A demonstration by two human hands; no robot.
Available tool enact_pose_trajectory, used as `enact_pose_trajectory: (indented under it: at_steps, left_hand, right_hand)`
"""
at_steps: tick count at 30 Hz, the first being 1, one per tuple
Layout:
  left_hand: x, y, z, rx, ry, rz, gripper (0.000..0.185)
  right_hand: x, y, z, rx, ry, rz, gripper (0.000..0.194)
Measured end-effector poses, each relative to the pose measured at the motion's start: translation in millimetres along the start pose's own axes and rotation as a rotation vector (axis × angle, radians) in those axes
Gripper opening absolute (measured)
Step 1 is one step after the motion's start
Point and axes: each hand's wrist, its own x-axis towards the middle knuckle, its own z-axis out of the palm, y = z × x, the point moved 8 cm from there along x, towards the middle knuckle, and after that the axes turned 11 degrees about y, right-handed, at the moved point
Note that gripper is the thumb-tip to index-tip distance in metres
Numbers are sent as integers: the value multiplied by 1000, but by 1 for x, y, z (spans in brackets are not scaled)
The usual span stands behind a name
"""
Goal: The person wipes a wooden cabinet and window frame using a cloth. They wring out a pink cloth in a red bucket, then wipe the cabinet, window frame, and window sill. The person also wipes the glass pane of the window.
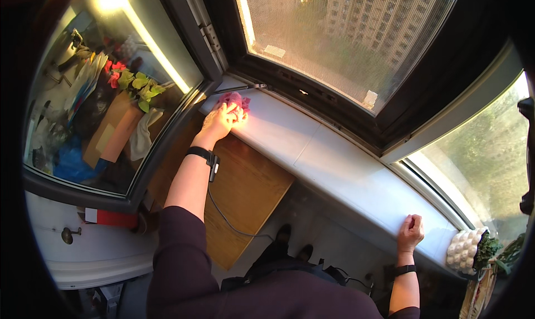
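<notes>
My left hand (219, 120) presses a crumpled pink cloth (235, 105) onto the left end of the white windowsill (309, 139), close to the window stay (250, 87). Sunlight falls brightly on the fingers and the cloth. At the right end of the sill rests my right hand (411, 231), fingers curled in, with nothing seen in it; its palm side is hidden. Above the sill stands a dark window frame (301, 87) with an insect screen (334, 47). Both wrists wear black bands.
An open glass casement (138, 185) swings inward at the left, with flowers and a cardboard box seen in its glass. Below the sill is a wooden surface (250, 176), crossed by a thin cable (225, 218). A white knobbly planter (462, 250) stands at the sill's right end.
</notes>
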Motion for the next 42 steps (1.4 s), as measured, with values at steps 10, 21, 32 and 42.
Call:
enact_pose_trajectory:
  at_steps: [10,21,32,42]
  left_hand:
    - [-113,212,0,-457,-106,567,42]
    - [-29,-23,-40,-83,67,-29,40]
    - [-42,-57,15,-565,-106,-665,35]
    - [-50,-77,-16,-947,237,-597,31]
  right_hand:
    - [0,1,0,3,15,-34,14]
    - [-3,6,3,-30,2,-21,13]
    - [-4,15,6,-34,-11,-24,14]
    - [-6,19,8,-47,-19,-40,11]
